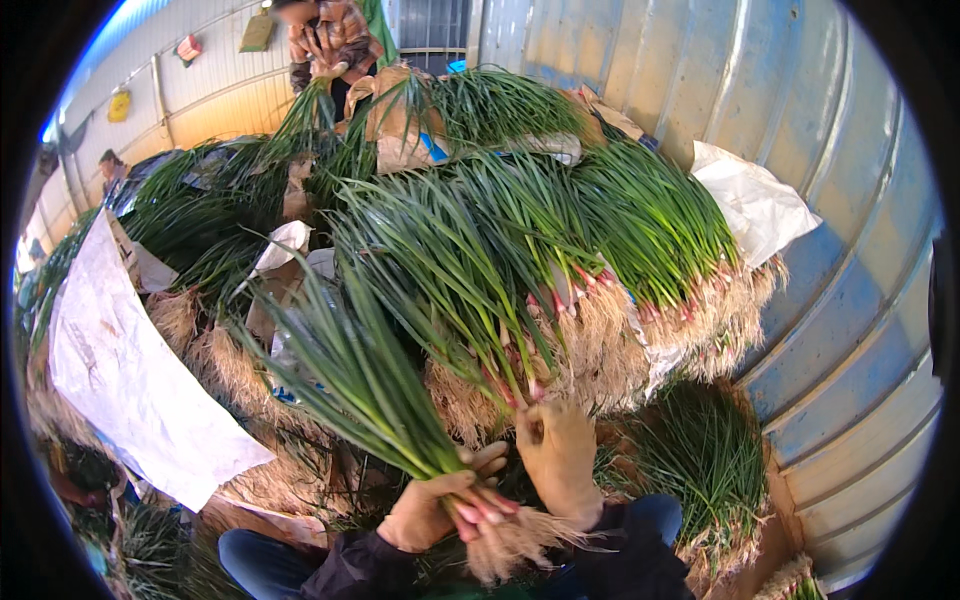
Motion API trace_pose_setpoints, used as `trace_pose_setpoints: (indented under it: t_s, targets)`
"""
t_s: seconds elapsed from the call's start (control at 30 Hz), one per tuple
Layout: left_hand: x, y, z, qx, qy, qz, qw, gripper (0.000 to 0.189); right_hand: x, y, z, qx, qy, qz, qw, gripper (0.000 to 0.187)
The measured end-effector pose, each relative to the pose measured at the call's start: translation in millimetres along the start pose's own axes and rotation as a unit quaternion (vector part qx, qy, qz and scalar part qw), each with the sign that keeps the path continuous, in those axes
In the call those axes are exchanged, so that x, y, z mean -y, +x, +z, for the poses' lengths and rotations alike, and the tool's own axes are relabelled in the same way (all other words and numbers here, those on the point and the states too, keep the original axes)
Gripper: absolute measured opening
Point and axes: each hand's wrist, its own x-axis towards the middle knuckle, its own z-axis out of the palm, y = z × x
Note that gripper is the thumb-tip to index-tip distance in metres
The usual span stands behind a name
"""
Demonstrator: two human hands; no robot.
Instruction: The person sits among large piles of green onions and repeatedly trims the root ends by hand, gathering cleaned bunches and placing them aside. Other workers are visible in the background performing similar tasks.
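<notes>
My left hand (pixel 424 510), in a tan glove, is closed around a bunch of green garlic plants (pixel 390 409). Their long leaves fan up and to the left. Pinkish bulbs (pixel 480 514) and a tuft of pale roots (pixel 510 544) stick out below the hand. To its right, my gloved right hand (pixel 559 457) has its fingers curled at the base of a plant (pixel 517 394) on the front edge of a large heap of green garlic (pixel 450 255). The fingers partly hide the roots there.
White sheets hang at the left (pixel 142 360) and lie at the right (pixel 750 199) of the heap. More plants (pixel 697 457) stand on the floor by my right knee. A corrugated metal wall (pixel 840 300) bounds the right side. Behind the heap, another person (pixel 334 37) holds plants.
</notes>
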Motion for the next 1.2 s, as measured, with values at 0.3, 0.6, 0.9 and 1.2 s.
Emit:
trace_pose_setpoints:
  t_s: [0.3,0.6,0.9,1.2]
  targets:
    - [31.9,-6.0,-20.4,-0.094,0.014,-0.058,0.994,0.026,13.1,-26.5,7.5,0.432,0.532,0.329,0.65,0.036]
    - [15.8,-42.1,-31.6,-0.08,0.021,-0.143,0.986,0.023,55.7,-43.0,41.3,0.232,0.723,0.507,0.409,0.027]
    - [-44.3,-114.0,-36.2,-0.034,-0.022,-0.038,0.998,0.086,34.5,-12.2,-6.8,0.333,0.364,0.238,0.837,0.025]
    - [-28.5,-9.4,-30.1,-0.042,0.009,0.085,0.995,0.027,16.9,7.7,-2.5,0.069,-0.01,-0.048,0.996,0.021]
